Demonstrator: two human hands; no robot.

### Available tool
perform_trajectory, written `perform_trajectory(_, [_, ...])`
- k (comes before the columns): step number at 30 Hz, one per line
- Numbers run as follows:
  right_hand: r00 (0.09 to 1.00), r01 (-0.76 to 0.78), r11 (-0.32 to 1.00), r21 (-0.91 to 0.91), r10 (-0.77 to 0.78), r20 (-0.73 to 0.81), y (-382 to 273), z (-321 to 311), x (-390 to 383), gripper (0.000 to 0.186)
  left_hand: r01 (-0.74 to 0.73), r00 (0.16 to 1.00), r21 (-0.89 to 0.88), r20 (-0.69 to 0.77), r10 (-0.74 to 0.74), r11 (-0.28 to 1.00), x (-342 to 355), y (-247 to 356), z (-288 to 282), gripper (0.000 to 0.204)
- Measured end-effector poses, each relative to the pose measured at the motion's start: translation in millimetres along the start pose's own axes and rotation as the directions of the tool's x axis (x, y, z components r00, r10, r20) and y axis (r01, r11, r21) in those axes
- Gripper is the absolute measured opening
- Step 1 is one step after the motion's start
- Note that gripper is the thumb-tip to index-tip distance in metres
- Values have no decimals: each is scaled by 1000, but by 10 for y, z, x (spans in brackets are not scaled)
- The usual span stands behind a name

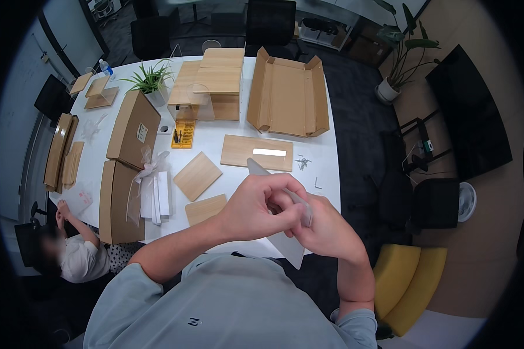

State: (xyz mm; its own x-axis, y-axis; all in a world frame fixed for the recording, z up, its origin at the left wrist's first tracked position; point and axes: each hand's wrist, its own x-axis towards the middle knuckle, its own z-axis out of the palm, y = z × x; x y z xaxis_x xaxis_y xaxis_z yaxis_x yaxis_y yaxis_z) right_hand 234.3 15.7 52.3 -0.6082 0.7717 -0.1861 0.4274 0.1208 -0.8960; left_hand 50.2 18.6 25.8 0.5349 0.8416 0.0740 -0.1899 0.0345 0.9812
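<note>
Your two hands are together in front of your chest. Your right hand (335, 230) is clamped on a thin, pale grey panel (292, 251), which is tilted above the near edge of the white surface (208, 139). Your left hand (256, 203) curls in at the same spot, thumb and forefinger bent; overlapping fingers hide whether it grips too. Beyond, to your left, lie two small wooden boards (198, 175); to your right is an L-shaped key (317, 184). Farther out, a longer wooden board (234, 152) bears a white strip (269, 152), with loose screws (302, 162) just beside it. At the far end, a wooden shelf unit (222, 78) stands left of an open cardboard box (288, 93).
</note>
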Motion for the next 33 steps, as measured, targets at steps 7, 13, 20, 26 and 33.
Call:
perform_trajectory(7, [1000,7,1000,-6,-7,-9,23,3,9,26,17,1000,-35,4,-16,999,11,19,-7,11])
perform_trajectory(13, [999,24,999,-26,-24,-23,21,7,16,24,35,999,-52,3,-35,998,21,25,-7,11])
perform_trajectory(20, [999,28,1000,8,-28,-22,22,12,8,21,9,1000,-29,3,-9,1000,8,-1,-7,10])
perform_trajectory(26, [999,32,999,4,-32,-16,36,13,-4,15,40,999,-57,5,-40,998,6,26,2,10])
perform_trajectory(33, [1000,25,1000,-9,-25,-13,27,11,-18,13,37,999,-72,3,-37,997,-2,7,10,10])
